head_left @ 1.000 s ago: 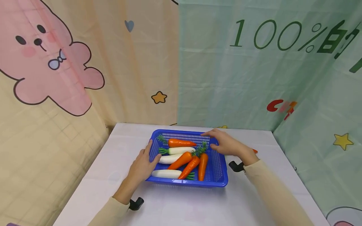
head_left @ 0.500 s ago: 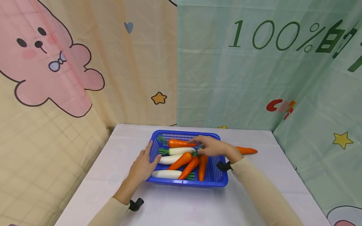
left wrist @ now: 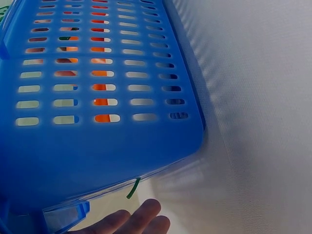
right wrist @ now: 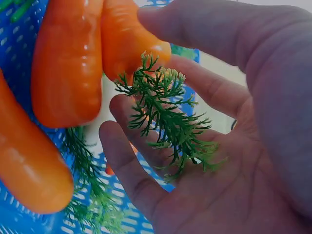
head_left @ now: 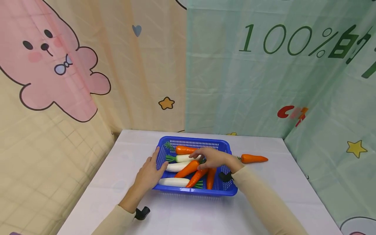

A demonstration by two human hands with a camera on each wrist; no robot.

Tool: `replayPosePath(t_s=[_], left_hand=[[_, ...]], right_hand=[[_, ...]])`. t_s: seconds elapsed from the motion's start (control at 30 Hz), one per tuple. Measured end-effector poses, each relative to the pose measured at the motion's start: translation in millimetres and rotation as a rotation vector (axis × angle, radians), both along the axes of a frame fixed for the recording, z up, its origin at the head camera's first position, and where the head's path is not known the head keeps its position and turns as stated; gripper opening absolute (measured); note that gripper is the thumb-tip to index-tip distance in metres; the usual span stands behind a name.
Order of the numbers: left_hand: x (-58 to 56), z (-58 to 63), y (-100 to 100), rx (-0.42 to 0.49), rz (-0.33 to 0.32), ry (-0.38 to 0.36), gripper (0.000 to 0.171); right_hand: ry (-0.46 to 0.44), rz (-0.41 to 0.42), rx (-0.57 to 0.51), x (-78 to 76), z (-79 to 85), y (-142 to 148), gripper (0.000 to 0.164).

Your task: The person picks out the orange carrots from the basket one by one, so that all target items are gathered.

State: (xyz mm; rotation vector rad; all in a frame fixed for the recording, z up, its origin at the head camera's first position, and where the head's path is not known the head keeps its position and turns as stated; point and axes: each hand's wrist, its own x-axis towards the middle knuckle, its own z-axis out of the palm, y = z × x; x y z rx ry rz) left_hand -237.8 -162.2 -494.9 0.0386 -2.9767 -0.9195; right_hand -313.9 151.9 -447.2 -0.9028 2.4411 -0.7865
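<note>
A blue plastic basket (head_left: 194, 189) holds several orange carrots and white radishes with green tops. My left hand (head_left: 148, 171) rests at the basket's left rim, fingers stretched along it and the thumb over the edge. In the left wrist view, its fingertips (left wrist: 146, 214) show past the basket's corner. My right hand (head_left: 212, 158) reaches into the basket, over the carrots' leafy ends. In the right wrist view, thumb and index finger stand on either side of one carrot's (right wrist: 124, 44) top end, and its leaves (right wrist: 168, 112) lie in front of the loosely spread fingers.
One carrot (head_left: 254, 158) lies on the white table (head_left: 205, 215) to the right of the basket. A white radish (head_left: 174, 182) lies along the basket's front. Printed curtains (head_left: 229, 81) hang behind the table and on both sides.
My right hand has moved left and down, from the basket's back right rim to the carrots inside. The carrot on the table has come into view behind it. My left hand stays at the rim.
</note>
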Motion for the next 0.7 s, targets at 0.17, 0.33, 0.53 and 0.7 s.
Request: replayPosePath(t_s=[0.17, 0.33, 0.53, 0.7], left_hand=[[-0.5, -0.6, 0, 0.001, -0.001, -0.001, 0.09], [-1.0, -0.7, -1, 0.003, 0.002, -0.001, 0.09], [-0.4, -1.4, -1, 0.006, 0.002, 0.002, 0.09], [-0.2, -1.4, -1, 0.005, 0.001, 0.002, 0.09]], right_hand=[[-0.004, 0.009, 0.029, 2.4, -4.1, -7, 0.049], [0.027, 0.015, 0.047, 3.7, -7.4, -11, 0.045], [0.048, -0.007, 0.049, 4.6, -10.9, -15, 0.036], [0.057, -0.012, 0.035, 5.4, -12.5, -16, 0.035]])
